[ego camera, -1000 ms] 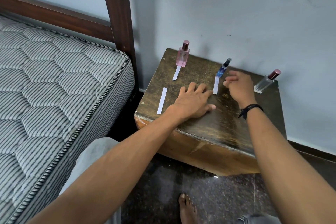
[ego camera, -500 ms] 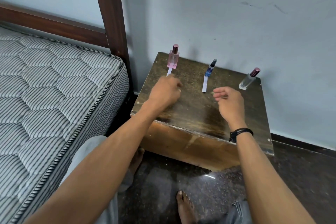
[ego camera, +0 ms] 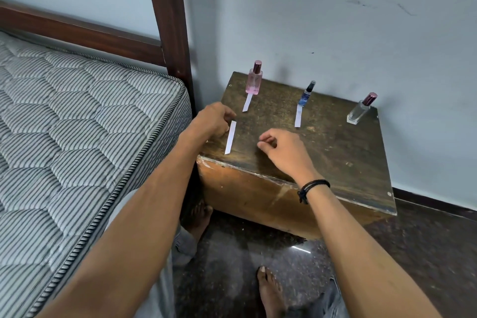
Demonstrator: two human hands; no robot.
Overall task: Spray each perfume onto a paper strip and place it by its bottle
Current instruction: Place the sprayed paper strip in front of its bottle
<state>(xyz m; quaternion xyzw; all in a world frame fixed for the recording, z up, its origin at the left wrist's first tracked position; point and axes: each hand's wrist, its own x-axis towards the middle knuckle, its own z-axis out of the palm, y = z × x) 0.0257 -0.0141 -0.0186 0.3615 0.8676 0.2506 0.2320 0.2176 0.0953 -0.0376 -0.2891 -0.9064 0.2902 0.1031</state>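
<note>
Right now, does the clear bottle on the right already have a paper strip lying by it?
No, the clear bottle has only bare tabletop around it, while the third strip lies near the table's front-left edge.

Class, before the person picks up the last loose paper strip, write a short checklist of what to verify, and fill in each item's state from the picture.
1. Loose strip lies flat near the stool's front edge: ok.
2. Left hand touches the strip's edge; firm grip: cannot tell.
3. Right hand empty: ok.
4. Pink bottle has its strip: ok.
5. Blue bottle has its strip: ok.
6. Clear bottle has a strip: not ok.
</note>
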